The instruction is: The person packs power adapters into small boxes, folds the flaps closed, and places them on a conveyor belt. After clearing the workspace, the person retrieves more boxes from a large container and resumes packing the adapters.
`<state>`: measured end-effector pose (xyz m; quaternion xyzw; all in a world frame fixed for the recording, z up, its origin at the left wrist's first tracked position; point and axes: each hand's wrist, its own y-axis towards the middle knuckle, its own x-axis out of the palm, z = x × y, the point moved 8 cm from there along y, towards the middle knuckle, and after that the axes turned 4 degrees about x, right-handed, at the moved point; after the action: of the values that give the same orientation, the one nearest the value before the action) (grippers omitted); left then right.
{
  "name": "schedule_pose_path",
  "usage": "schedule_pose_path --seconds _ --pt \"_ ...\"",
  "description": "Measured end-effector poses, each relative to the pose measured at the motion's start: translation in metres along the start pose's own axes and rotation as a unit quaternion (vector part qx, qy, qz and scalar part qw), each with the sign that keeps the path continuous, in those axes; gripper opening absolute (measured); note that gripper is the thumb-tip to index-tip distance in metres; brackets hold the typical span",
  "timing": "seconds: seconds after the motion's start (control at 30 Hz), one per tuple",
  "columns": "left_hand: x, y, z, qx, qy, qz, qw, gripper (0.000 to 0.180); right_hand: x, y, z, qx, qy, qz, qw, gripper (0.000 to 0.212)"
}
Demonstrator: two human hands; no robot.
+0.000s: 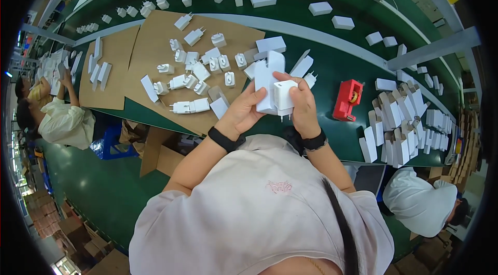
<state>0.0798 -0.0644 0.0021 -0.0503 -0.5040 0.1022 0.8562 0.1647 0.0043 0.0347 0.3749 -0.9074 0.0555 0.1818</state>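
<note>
In front of my chest, my left hand grips a slim white box that stands roughly upright. Beside the box, my right hand is closed round a white plug-in charger, its metal pins pointing down toward me. Box and charger are side by side, seemingly touching. Several more white chargers lie scattered on a brown cardboard sheet to the left. Just beyond my hands are another white box and an open white box, with a charger beside it.
A red tape dispenser stands on the green table to the right. Past it, many open white boxes stand crowded together. A raised green shelf at the back carries chargers and boxes. Co-workers sit at far left and lower right.
</note>
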Motion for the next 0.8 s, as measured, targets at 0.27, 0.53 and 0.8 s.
schedule_pose_path --seconds 0.27,0.53,0.8 --pt "-0.010 -0.007 -0.006 -0.056 0.052 0.087 0.993 0.042 0.017 -0.003 -0.001 0.036 -0.034 -0.019 0.999 0.030" --pt "0.031 -0.018 0.002 -0.067 -0.004 -0.041 0.997 0.057 -0.012 0.003 0.008 -0.071 -0.159 0.082 0.981 0.029" --pt "0.005 -0.011 0.057 0.133 0.512 0.154 0.835 0.066 -0.017 0.018 -0.036 -0.035 0.024 0.089 0.995 0.044"
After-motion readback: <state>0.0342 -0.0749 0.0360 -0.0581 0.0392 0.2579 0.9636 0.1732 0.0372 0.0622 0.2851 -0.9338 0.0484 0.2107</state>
